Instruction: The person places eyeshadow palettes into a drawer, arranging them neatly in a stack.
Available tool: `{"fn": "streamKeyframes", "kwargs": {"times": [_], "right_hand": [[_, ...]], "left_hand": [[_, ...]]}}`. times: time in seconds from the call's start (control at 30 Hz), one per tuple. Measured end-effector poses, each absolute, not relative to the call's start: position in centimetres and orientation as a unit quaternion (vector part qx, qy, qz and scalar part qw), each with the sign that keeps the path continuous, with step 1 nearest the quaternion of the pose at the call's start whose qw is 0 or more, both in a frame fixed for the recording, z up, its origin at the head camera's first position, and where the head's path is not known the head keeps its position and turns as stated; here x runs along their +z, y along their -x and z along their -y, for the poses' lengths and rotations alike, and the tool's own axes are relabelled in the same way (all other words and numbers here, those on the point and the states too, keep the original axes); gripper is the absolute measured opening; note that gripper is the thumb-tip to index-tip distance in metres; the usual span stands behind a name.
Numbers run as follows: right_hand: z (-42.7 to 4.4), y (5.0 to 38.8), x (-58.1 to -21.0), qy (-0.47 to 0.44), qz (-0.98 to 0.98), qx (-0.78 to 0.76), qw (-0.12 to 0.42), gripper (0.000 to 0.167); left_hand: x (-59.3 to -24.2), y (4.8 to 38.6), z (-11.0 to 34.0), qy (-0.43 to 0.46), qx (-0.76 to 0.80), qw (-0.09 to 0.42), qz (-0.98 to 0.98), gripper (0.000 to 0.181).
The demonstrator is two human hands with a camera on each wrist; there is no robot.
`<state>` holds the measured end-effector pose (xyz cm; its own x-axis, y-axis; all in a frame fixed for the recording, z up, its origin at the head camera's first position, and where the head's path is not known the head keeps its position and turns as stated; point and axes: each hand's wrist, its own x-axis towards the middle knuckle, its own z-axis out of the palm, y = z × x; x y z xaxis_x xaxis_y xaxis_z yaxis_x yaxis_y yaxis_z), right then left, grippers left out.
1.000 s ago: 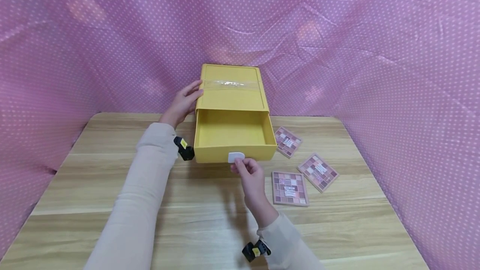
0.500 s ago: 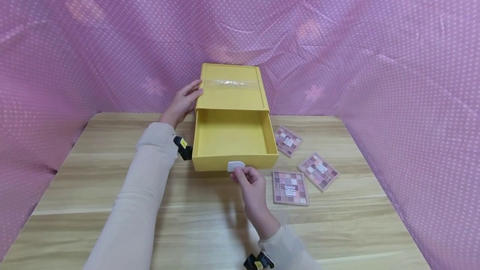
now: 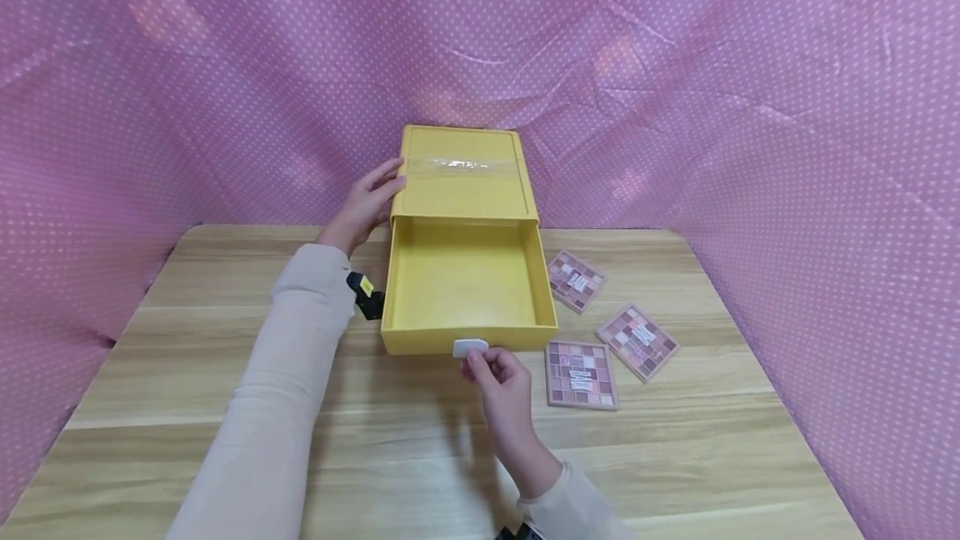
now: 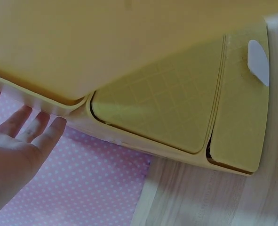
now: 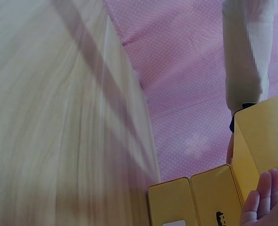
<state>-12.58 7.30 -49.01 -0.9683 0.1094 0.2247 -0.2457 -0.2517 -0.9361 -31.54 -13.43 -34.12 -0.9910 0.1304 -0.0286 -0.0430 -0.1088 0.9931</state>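
A yellow drawer cabinet (image 3: 465, 194) stands at the back of the table, tape across its top. Its top drawer (image 3: 420, 342) is pulled well out, and I see bare yellow inside. With thumb and fingers, my right hand (image 3: 510, 407) pinches the white tab handle (image 3: 467, 348) on the drawer front. My left hand (image 3: 363, 205) rests against the cabinet's left side, its fingertips at the upper edge. In the left wrist view those fingers (image 4: 49, 134) touch the casing, fairly straight. Below are more closed drawers, including a middle drawer (image 4: 162, 99) and a lower drawer (image 4: 242, 113).
Three eyeshadow palettes lie right of the cabinet: a far palette (image 3: 577, 282), a right palette (image 3: 639, 342) and a near palette (image 3: 581, 375). Pink dotted cloth (image 3: 480, 40) hangs around the wooden table (image 3: 187, 373).
My right hand has pulled the top drawer further out toward me, so more of its inside shows. My left hand has stayed on the cabinet's side.
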Motion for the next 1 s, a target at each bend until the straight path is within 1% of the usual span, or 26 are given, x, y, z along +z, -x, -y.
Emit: {"fn": "streamKeyframes", "kwargs": {"times": [0.13,0.23,0.27,0.3,0.4,0.5,0.57,0.63,0.73,0.87,1.0], "right_hand": [[-7.6,14.2,-53.7,-0.05,0.593,0.796,0.112,0.014],[-7.7,14.4,-54.3,-0.051,0.588,0.799,0.114,0.013],[-7.7,14.2,-53.9,-0.061,0.587,0.798,0.117,0.011],[-7.7,13.6,-52.1,-0.07,0.587,0.798,0.118,0.009],[-7.4,12.1,-48.5,-0.079,0.599,0.788,0.119,0.011],[-7.5,11.7,-47.8,-0.083,0.619,0.772,0.118,0.012],[-7.8,12.6,-50.8,-0.078,0.634,0.76,0.116,0.013],[-8.1,13.5,-53.9,-0.066,0.652,0.749,0.1,0.015],[-7.9,12.2,-50.1,-0.051,0.661,0.747,0.041,0.018],[-8.1,9.7,-43.1,-0.062,0.702,0.708,-0.041,0.019],[-8.9,9.7,-43.2,-0.093,0.74,0.662,-0.074,0.02]], "left_hand": [[-34.2,31.6,13.4,-0.032,0.745,0.055,-0.664,0.05],[-34.2,31.6,13.4,-0.034,0.745,0.055,-0.664,0.05],[-34.2,31.5,13.4,-0.034,0.745,0.054,-0.664,0.05],[-34.2,31.5,13.4,-0.034,0.745,0.053,-0.664,0.05],[-34.3,31.4,13.4,-0.033,0.742,0.052,-0.667,0.05],[-34.3,31.3,13.4,-0.034,0.738,0.054,-0.672,0.05],[-34.3,31.2,13.3,-0.035,0.735,0.055,-0.674,0.05],[-34.2,31.2,13.3,-0.035,0.736,0.055,-0.674,0.051],[-34.2,31.2,13.2,-0.034,0.739,0.055,-0.671,0.051],[-34.2,31.2,13.2,-0.038,0.742,0.054,-0.667,0.051],[-34.2,31.1,13.2,-0.037,0.745,0.05,-0.665,0.05]]}}
